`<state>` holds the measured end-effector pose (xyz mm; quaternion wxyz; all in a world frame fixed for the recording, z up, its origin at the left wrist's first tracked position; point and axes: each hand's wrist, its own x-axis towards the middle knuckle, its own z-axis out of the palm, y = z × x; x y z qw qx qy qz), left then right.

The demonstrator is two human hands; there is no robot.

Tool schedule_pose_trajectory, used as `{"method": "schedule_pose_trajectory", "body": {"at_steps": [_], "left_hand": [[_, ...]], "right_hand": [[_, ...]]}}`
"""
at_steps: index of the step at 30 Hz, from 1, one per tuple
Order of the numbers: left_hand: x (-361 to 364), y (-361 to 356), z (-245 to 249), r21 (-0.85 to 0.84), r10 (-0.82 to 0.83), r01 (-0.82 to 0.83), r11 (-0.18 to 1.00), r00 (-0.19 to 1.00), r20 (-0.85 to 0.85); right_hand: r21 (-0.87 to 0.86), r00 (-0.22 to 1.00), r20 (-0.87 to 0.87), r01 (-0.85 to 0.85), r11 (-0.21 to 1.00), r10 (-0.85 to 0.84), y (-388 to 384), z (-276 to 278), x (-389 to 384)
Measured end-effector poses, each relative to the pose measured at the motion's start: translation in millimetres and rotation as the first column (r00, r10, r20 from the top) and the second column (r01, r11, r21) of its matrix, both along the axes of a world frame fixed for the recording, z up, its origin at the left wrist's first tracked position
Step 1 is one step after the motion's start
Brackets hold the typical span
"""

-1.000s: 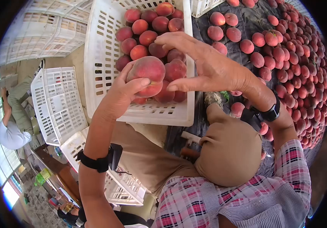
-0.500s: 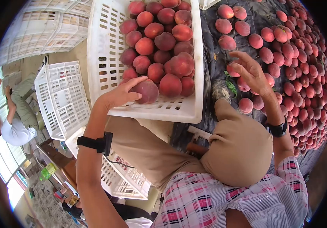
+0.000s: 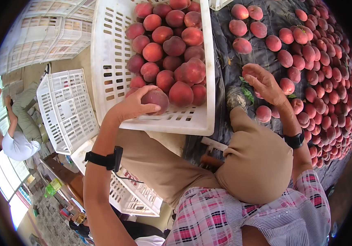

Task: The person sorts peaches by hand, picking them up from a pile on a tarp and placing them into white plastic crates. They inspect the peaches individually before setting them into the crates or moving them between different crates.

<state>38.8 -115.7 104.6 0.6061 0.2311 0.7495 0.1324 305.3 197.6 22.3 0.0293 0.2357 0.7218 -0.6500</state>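
My left hand is wrapped round a dark red peach at the near left corner of a white plastic crate. Several layers of red peaches fill much of that crate. To the right, my right hand curls its fingers over another peach lying on the black ground sheet. The fingers partly cover this fruit. Just below it are a green leaf and one more peach, mostly hidden by the hand.
A large pile of peaches spreads across the right side of the black sheet. Empty white crates stand at the left, with stacked crates behind. Another person sits at the far left.
My right hand has come down from above the sheet and closed over a peach there. My left hand keeps its peach at the crate's corner, with the fingers shifted slightly.
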Motion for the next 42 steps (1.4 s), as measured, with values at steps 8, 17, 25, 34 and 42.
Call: {"method": "schedule_pose_trajectory", "body": {"at_steps": [8,17,25,34,42], "left_hand": [[19,5,-3,0.119,0.072,-0.047,0.992,0.974,-0.215],[13,-2,-12,0.174,-0.069,0.115,0.978,0.966,-0.250],[-23,27,9,0.151,0.493,-0.501,0.852,0.866,0.090],[-33,78,-56,0.143,0.387,-0.379,0.914,0.921,-0.033],[-39,74,-59,0.081,0.473,-0.479,0.874,0.878,0.076]], "right_hand": [[0.036,0.998,0.064,-0.008,0.999,0.006,-2,-1,5],[0.063,0.997,0.051,-0.058,0.996,0.055,-2,-14,7],[0.049,0.981,0.168,-0.109,0.993,0.099,3,-20,12],[0.027,0.986,0.137,-0.104,0.994,0.100,3,-30,19],[0.079,0.983,0.168,-0.091,0.993,0.077,8,-45,30]]}}
